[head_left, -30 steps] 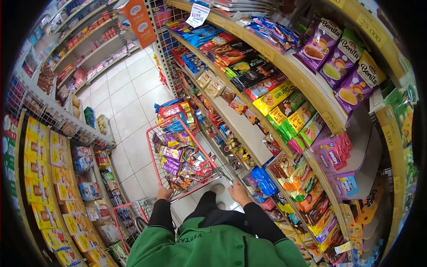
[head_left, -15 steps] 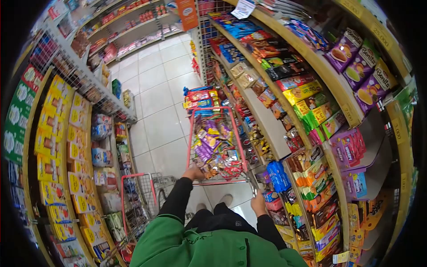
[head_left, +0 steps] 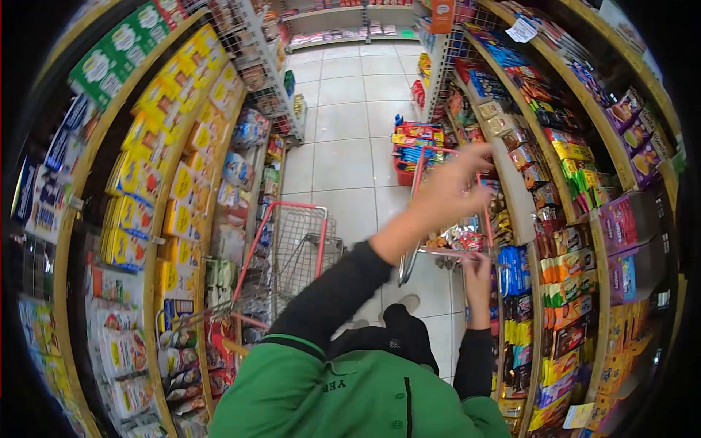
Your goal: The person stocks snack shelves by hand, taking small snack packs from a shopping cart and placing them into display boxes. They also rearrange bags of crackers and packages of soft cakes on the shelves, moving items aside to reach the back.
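My left hand is raised across my body over the shopping cart, fingers apart and nothing seen in them. It is slightly blurred and hides much of the cart's basket. Shiny snack packets show inside the cart below the wrist. At the cart's near right corner, my right hand has its fingers closed on the red rim. Just beyond the cart, a red basket on the floor holds red, yellow and blue packets.
A second shopping cart with red bars stands at my left. Shelves of yellow packs line the left side, and shelves of biscuits and wafers the right. White floor tiles run ahead to a far shelf.
My left hand has left the cart's handle and swung up and right over the basket. The right hand has moved from the handle's side to the near rim. The view has turned left.
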A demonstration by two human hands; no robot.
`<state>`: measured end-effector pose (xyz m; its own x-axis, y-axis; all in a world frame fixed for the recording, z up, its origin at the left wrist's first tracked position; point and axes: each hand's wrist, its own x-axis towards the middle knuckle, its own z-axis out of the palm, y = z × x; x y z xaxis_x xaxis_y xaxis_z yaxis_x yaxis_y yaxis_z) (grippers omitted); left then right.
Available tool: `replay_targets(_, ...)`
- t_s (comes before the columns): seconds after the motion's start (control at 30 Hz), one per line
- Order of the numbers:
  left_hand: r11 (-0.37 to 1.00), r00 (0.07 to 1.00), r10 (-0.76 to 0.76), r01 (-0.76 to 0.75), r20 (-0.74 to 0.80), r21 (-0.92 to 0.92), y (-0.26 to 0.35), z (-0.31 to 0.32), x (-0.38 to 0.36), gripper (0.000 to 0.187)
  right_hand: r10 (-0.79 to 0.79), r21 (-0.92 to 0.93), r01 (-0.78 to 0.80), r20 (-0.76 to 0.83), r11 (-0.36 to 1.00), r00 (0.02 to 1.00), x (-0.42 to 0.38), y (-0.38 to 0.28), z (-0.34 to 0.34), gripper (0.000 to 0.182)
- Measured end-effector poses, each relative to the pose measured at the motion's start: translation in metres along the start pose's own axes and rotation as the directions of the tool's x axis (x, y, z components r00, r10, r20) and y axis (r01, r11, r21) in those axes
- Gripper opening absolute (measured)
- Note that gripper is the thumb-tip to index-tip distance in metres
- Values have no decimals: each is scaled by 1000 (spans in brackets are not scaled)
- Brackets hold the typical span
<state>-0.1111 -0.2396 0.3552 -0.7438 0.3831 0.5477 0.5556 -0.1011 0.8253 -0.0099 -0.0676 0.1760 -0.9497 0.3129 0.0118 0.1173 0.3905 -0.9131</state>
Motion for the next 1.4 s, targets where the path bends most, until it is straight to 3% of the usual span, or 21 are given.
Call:
replay_targets(0.03, 984, 977, -176, 176, -117, -2, -9, -30, -29, 46, 8, 100, -24, 166, 995, 986, -10, 6, 20, 40)
replay_targets(0.07, 928, 919, -296, 341, -259, 149, -20, -59, -67, 45, -26, 85, 5, 242, 996, 970, -30, -17, 36, 39)
replay_targets(0.1, 893, 918, -220, 325, -329, 311, -63, -94, -124, 43, -61, 73, 41, 307, 997, 950, -49, -41, 53, 38)
replay_targets(0.13, 645, 850, -294, 514, -437, 566, -124, -131, -206, 44, 40, 199, -123, 375, 972, 926, -59, -43, 70, 39)
replay_targets(0.17, 379, 718, -461, 691, -522, 616, -116, -144, -273, 49, 123, 309, -285, 452, 908, 884, -65, -42, 80, 40)
replay_targets(0.2, 132, 447, -732, 833, -514, 537, -103, -150, -333, 49, 81, 348, -247, 427, 905, 901, -68, -48, 79, 41)
replay_targets(0.27, -55, 332, -862, 691, -384, 721, -75, -142, -437, 53, 0, 419, -174, 383, 891, 924, -71, -65, 75, 44)
replay_targets(0.3, -99, 141, -949, 715, -281, 692, -135, -153, -542, 59, 9, 457, -192, 373, 869, 928, -76, -85, 68, 39)
replay_targets(0.33, -116, -96, -993, 736, -67, 668, -104, -135, -531, 65, -32, 390, -145, 413, 909, 910, -73, -88, 68, 36)
replay_targets(0.4, -81, 285, -888, 674, -360, 734, -47, -79, -520, 64, -88, 252, -50, 508, 966, 857, -70, -84, 72, 33)
replay_targets(0.5, -241, 317, -842, 503, -437, 830, -54, -48, -523, 57, -144, 74, 123, 534, 990, 833, -67, -69, 83, 40)
replay_targets(0.6, -217, 313, -841, 551, -441, 806, -83, -46, -554, 51, -164, -28, 220, 574, 975, 802, -68, -81, 70, 49)
replay_targets(0.63, -241, 361, -786, 568, -502, 787, -89, -39, -560, 41, -169, -41, 237, 588, 971, 791, -67, -80, 68, 49)
replay_targets(0.67, -260, 371, -757, 585, -539, 768, -66, -27, -537, 36, -176, -50, 257, 603, 965, 778, -67, -79, 65, 49)
replay_targets(0.73, -289, 293, -771, 631, -566, 720, -81, -16, -556, 37, -197, -41, 280, 614, 959, 764, -67, -79, 61, 49)
replay_targets(0.93, -340, 239, -752, 657, -614, 673, -65, 58, -588, 36, -252, -10, 339, 650, 941, 717, -62, -77, 56, 49)
replay_targets(1.03, -348, 155, -795, 675, -586, 651, -48, 96, -611, 40, -271, 12, 341, 634, 940, 725, -62, -69, 60, 48)
replay_targets(1.13, -435, -19, -804, 699, -594, 567, -9, 135, -615, 38, -269, -13, 353, 619, 936, 738, -60, -56, 68, 49)
replay_targets(1.2, -481, -105, -799, 702, -591, 525, 19, 159, -615, 37, -279, 77, 295, 614, 952, 738, -56, -40, 76, 49)
replay_targets(1.3, -529, -215, -789, 713, -575, 460, 12, 204, -687, 36, -272, 147, 232, 619, 962, 737, -55, -44, 77, 48)
replay_targets(1.4, -589, -363, -778, 703, -513, 398, 62, 226, -673, 35, -260, 183, 186, 616, 965, 744, -56, -43, 79, 47)
